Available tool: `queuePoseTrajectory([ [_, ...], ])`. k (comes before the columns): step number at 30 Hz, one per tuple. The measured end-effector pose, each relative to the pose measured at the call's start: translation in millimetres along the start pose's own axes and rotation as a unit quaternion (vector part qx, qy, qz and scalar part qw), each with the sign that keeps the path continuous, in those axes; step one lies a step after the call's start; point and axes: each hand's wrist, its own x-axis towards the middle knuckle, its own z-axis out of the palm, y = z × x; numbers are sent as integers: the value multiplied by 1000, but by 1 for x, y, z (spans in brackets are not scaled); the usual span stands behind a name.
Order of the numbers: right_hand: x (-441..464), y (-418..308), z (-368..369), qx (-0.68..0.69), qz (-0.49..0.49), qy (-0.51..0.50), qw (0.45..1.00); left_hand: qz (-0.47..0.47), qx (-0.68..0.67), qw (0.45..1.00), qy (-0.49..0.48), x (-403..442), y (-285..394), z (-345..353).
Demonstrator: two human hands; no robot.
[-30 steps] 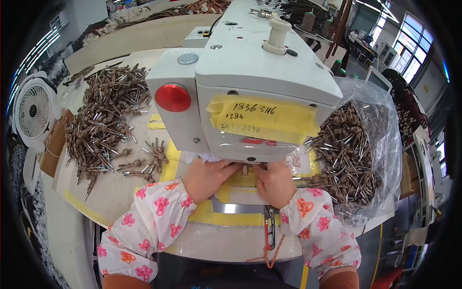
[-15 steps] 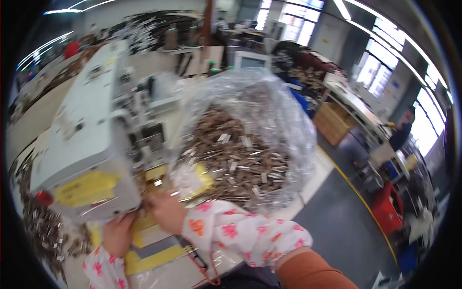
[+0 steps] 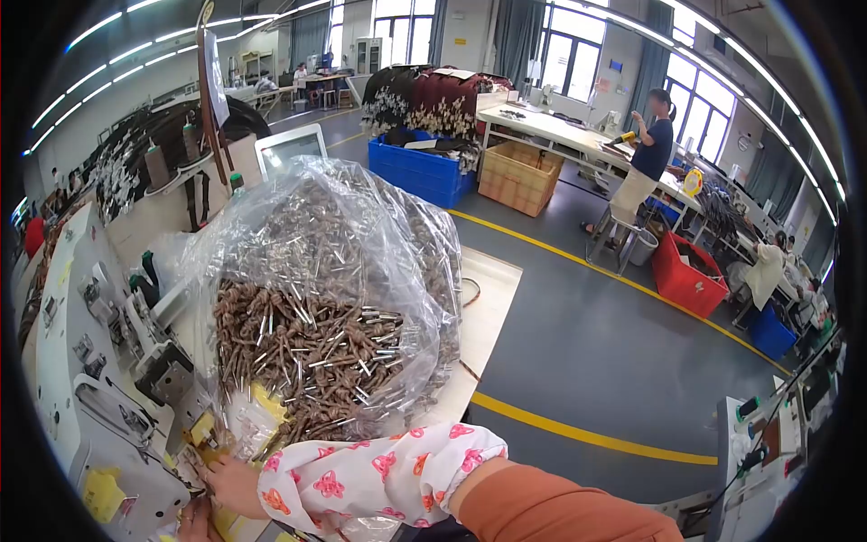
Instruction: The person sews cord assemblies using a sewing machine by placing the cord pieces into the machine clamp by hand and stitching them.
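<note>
Right hand (image 3: 233,488): at the white machine (image 3: 135,462), head view, fingers bent in toward the work spot under its front end. Can't tell if they're pinching something or just pressing down, they're half lost against the clutter.
Left hand (image 3: 194,524): down at the bottom edge near the right one, mostly cut off. No idea if it's spread or gripping. Both being in so close looks like a way to steady something small, but that's my guess.
Cords (image 3: 307,348): brown, knotted, shiny tips, heaped in the clear bag (image 3: 321,194) right beside the machine. Can't make out whether one's at the fingers too.
Bag: plastic over the back of the heap, near side uncovered. Probably stops the loose stuff sliding off the table (image 3: 495,282) while leaving a side to grab from, and it's handy for that right arm.
Sleeve (image 3: 379,476): flowery cover over the orange one, likely to keep the cuff clean and out of the way.
Yellow note (image 3: 104,494): stuck on the machine's front, presumably to be readable from the seat.
</note>
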Motion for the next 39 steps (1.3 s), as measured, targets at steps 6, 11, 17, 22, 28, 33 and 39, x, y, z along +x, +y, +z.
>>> queuePoseTrajectory([
  [6,-3,2,-6,-33,-50,-11,998,9,7,1000,9,5,11,-8],
  [11,-8,1,-12,-45,-65,5,997,3,0,997,76,9,21,-6],
  [17,-12,-4,-35,-63,-74,-21,995,9,-19,997,73,7,21,-8],
  [22,-10,-5,-10,-56,-52,14,997,18,-25,997,75,2,19,-10],
  [28,-6,5,-13,-69,-76,10,995,10,3,1000,5,-1,14,-9],
  [33,6,24,-1,-33,-102,40,993,-2,-31,995,98,2,27,-2],
  [39,-2,3,-20,49,-154,106,981,-39,39,981,186,-23,12,-14],
])
